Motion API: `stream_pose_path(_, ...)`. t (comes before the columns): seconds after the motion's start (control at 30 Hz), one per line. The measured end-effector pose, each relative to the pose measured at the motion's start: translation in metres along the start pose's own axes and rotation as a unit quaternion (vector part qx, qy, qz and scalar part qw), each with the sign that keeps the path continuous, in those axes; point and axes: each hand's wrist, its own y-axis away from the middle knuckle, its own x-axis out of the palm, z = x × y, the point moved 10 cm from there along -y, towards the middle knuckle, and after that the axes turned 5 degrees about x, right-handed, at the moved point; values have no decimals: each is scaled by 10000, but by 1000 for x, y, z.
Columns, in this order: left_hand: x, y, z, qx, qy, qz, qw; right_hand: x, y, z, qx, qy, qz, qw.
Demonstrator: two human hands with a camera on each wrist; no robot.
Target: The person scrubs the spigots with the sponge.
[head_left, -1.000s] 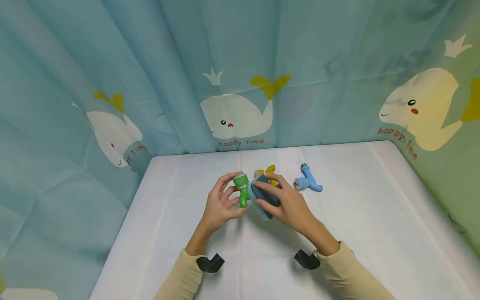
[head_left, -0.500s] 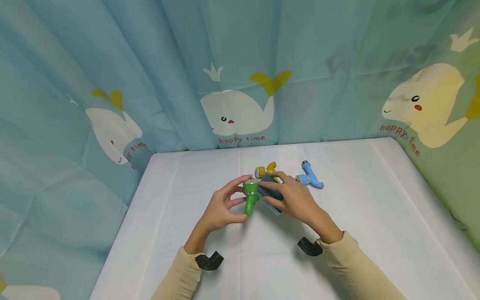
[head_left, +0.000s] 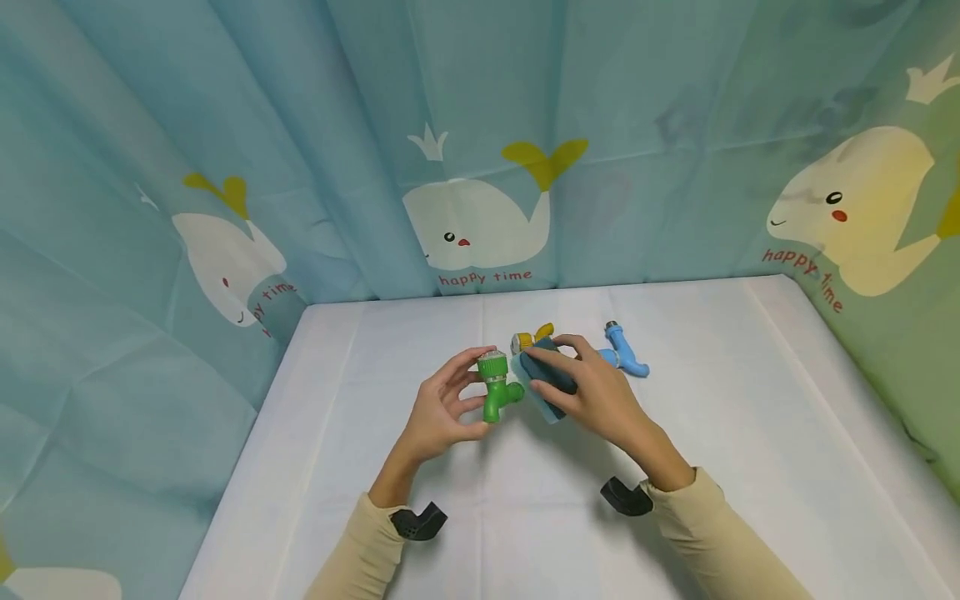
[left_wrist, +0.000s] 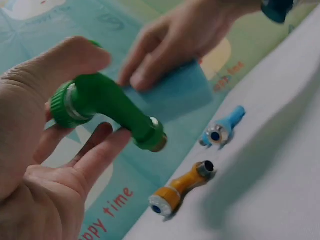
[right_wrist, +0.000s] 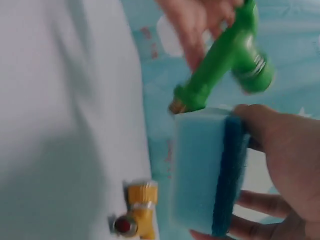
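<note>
My left hand (head_left: pixel 442 408) holds a green plastic tap (head_left: pixel 497 388) (left_wrist: pixel 107 110) (right_wrist: pixel 225 67) above the white table, thumb and fingers curled round it. My right hand (head_left: pixel 592 392) grips a blue sponge (head_left: pixel 546 379) (left_wrist: pixel 172 95) (right_wrist: pixel 207 175) with a dark scouring side, held against the tap's spout end. A yellow tap (head_left: pixel 531 339) (left_wrist: pixel 182 190) (right_wrist: pixel 137 210) lies on the table just behind the hands. A light blue tap (head_left: pixel 626 354) (left_wrist: pixel 222 129) lies to its right.
The table is covered with a white cloth (head_left: pixel 750 433). A blue curtain with whale prints (head_left: pixel 480 225) hangs close round the back and both sides. Black wrist mounts (head_left: pixel 420 521) show at both sleeves.
The left hand has turned the green tap so that its spout points right. The right hand has shifted the sponge slightly up and right against it.
</note>
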Motion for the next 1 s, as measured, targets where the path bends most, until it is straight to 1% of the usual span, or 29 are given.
stream_pose_path(0.07,-5,-1,0,2,193,-251,9995,-1,2,3,-16,-203,-94,9997)
stream_pose_path(0.17,-9,-2,4,-102,512,-622,9967,1,4,6,-41,-200,-194,9996)
stream_pose_path(0.27,-12,0,10,-260,683,-989,9924,-3,6,6,-62,-258,-537,9982)
stream_pose_path(0.33,-14,0,14,-353,708,-1234,9892,-9,8,13,-318,-394,-842,9952)
stream_pose_path(0.4,-15,0,16,-401,743,-1433,9861,-10,9,21,-604,-465,-1016,9919)
stream_pose_path(0.5,-16,0,19,-468,770,-1694,9814,-9,11,28,-876,-212,-1156,9892)
stream_pose_path(0.57,-17,1,21,-537,873,-1847,9774,-8,13,26,-815,15,-1250,9888)
stream_pose_path(0.63,-17,2,22,-591,976,-1978,9736,-10,14,25,-777,46,-1351,9878)
stream_pose_path(0.67,-18,3,23,-608,1027,-2022,9720,-10,14,26,-792,-26,-1377,9873)
stream_pose_path(0.77,-15,2,24,-642,1300,-2021,9686,-11,13,34,-986,-260,-1371,9853)
stream_pose_path(0.83,-14,2,26,-663,1395,-1990,9678,-8,13,37,-1034,-215,-1313,9857)
stream_pose_path(0.93,-13,3,29,-778,1512,-2061,9636,-5,14,33,-875,55,-1380,9865)
stream_pose_path(1.0,-14,5,33,-874,1556,-2208,9589,-5,15,30,-734,58,-1446,9868)
